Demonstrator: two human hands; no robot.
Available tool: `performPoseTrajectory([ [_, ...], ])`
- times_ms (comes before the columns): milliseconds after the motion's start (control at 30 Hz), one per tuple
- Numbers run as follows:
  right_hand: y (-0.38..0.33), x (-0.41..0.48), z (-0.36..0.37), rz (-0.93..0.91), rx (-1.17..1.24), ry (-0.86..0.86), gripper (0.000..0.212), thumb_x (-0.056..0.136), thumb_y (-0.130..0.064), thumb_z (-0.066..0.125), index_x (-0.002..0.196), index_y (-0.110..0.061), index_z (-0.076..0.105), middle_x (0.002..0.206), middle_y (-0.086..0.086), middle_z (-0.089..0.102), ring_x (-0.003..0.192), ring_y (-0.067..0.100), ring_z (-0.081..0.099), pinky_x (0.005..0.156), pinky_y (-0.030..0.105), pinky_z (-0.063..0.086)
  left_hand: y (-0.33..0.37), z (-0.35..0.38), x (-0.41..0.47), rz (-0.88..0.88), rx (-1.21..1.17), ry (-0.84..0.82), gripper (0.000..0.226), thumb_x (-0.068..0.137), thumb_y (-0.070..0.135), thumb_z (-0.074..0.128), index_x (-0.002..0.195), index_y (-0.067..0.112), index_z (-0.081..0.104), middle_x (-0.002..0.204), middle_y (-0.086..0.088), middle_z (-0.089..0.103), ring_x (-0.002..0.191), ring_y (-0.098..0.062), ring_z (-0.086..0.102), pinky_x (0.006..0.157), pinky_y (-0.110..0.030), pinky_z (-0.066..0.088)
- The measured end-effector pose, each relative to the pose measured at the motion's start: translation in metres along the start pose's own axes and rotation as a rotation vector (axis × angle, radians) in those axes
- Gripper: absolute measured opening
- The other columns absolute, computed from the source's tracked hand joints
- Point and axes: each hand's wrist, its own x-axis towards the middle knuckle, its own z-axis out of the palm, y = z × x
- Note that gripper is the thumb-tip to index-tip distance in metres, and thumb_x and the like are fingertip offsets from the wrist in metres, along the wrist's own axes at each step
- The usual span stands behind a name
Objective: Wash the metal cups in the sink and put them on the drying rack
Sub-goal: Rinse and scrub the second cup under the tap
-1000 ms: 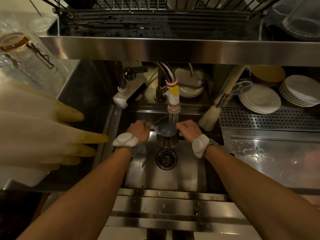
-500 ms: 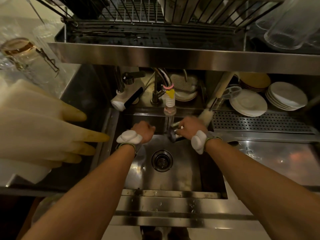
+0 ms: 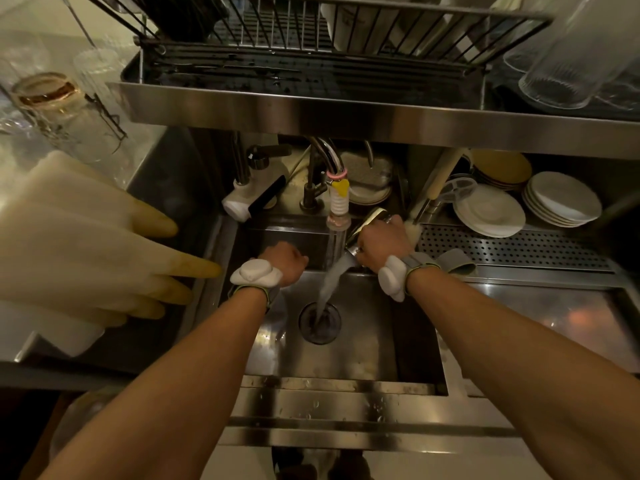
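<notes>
Metal cup [image 3: 371,219] sits tilted in the right hand [image 3: 381,244], whose fingers are wrapped round its middle, at centre frame above the sink [image 3: 346,362]. Its lower end touches the water stream [image 3: 327,289] falling from the faucet [image 3: 337,202] to the drain [image 3: 320,322]. Just left of the stream, the left hand [image 3: 282,259] has its fingers curled under, with nothing showing in them. A brush [image 3: 414,230] leans just right of the cup. White plates [image 3: 488,211] are stacked further right. The drying rack [image 3: 277,29] spans the top of the frame, and pale rubber gloves [image 3: 86,244] fill the left.
</notes>
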Motion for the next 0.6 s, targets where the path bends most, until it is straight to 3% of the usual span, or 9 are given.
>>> performPoseTrajectory([
  [100,0.001,-0.001,-0.002,0.027,0.091,-0.023,0.016,0.085,-0.033,0.058,0.078,-0.018,0.058,0.094,0.008,0.067,0.097,0.028,0.060,0.097,0.041,0.033,0.001,-0.002,-0.002,-0.003,0.002,0.016,0.034,0.092,0.041,0.054,0.111,0.018,0.069,0.122,-0.011,0.065,0.115,-0.033,0.058,0.099,-0.039,0.046],
  [200,0.003,-0.002,0.010,0.156,0.441,-0.084,0.026,0.088,-0.031,0.059,0.087,-0.007,0.068,0.093,0.013,0.067,0.090,0.030,0.064,0.081,0.039,0.051,0.002,-0.001,-0.003,-0.011,0.024,0.020,0.033,0.092,0.042,0.053,0.111,0.020,0.069,0.124,-0.009,0.064,0.117,-0.033,0.057,0.104,-0.043,0.042],
  [267,0.001,-0.005,0.026,0.239,0.646,-0.125,0.029,0.091,-0.028,0.056,0.084,-0.001,0.066,0.086,0.017,0.065,0.082,0.030,0.062,0.073,0.038,0.050,0.000,0.000,-0.002,-0.022,0.030,0.018,0.032,0.092,0.042,0.053,0.112,0.022,0.068,0.124,-0.008,0.064,0.118,-0.032,0.056,0.105,-0.044,0.041],
  [367,-0.008,-0.007,0.047,0.365,0.894,-0.204,0.031,0.095,-0.022,0.048,0.092,0.002,0.065,0.088,0.015,0.060,0.081,0.027,0.058,0.078,0.038,0.047,-0.005,0.002,-0.002,-0.036,0.044,0.007,0.033,0.093,0.040,0.051,0.115,0.020,0.066,0.125,-0.009,0.064,0.118,-0.032,0.057,0.099,-0.036,0.044],
  [500,-0.026,-0.010,0.063,0.545,1.308,-0.243,0.038,0.089,-0.040,0.052,0.062,-0.013,0.052,0.063,0.006,0.054,0.060,0.021,0.053,0.063,0.032,0.045,-0.008,0.005,-0.003,-0.049,0.084,0.001,0.035,0.095,0.039,0.049,0.117,0.018,0.066,0.126,-0.012,0.062,0.118,-0.034,0.057,0.093,-0.034,0.044],
  [600,-0.025,-0.007,0.069,0.569,1.299,-0.178,0.038,0.085,-0.039,0.060,0.060,-0.012,0.054,0.059,0.005,0.054,0.056,0.020,0.053,0.059,0.031,0.045,-0.010,0.007,-0.001,-0.049,0.097,0.003,0.035,0.094,0.039,0.050,0.117,0.020,0.066,0.126,-0.014,0.062,0.118,-0.035,0.057,0.095,-0.036,0.046],
])
